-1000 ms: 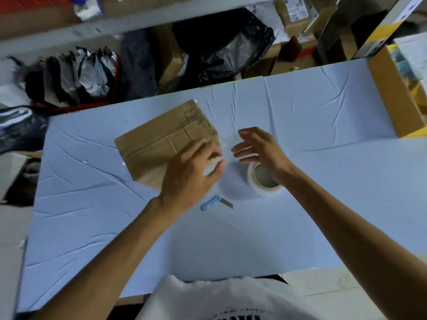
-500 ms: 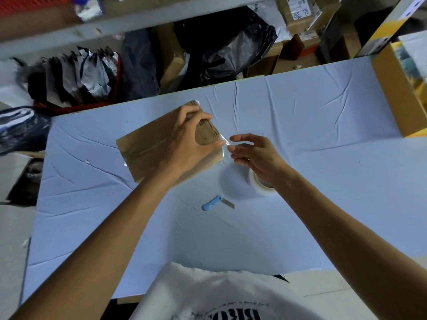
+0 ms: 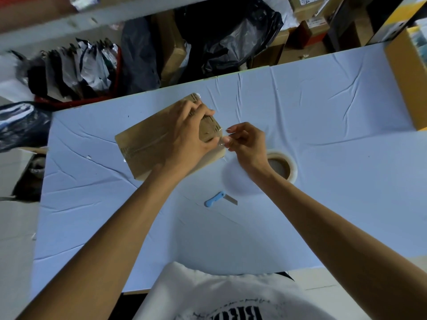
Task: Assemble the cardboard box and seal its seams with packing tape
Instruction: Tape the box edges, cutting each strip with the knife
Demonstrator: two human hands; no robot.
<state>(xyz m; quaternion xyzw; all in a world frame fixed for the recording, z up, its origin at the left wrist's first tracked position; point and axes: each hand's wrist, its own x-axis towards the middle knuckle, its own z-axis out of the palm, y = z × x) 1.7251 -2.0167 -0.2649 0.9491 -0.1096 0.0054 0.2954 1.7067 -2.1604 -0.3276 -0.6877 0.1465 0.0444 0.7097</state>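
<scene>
A flat brown cardboard box lies on the white-covered table, with clear tape shining along its top. My left hand presses down on the box's right end, fingers curled over the far edge. My right hand is just right of that end, and its thumb and fingers pinch a strip of clear tape at the box's corner. A roll of clear packing tape lies flat on the table behind my right wrist, partly hidden by it.
A small blue-handled cutter with its blade out lies on the table nearer to me. An open cardboard box stands at the table's right edge. Black bags and cartons crowd the floor beyond the far edge.
My left hand has slid from the box's near side up over its right end. My right hand has left the tape roll and closed on the tape at the box's corner.
</scene>
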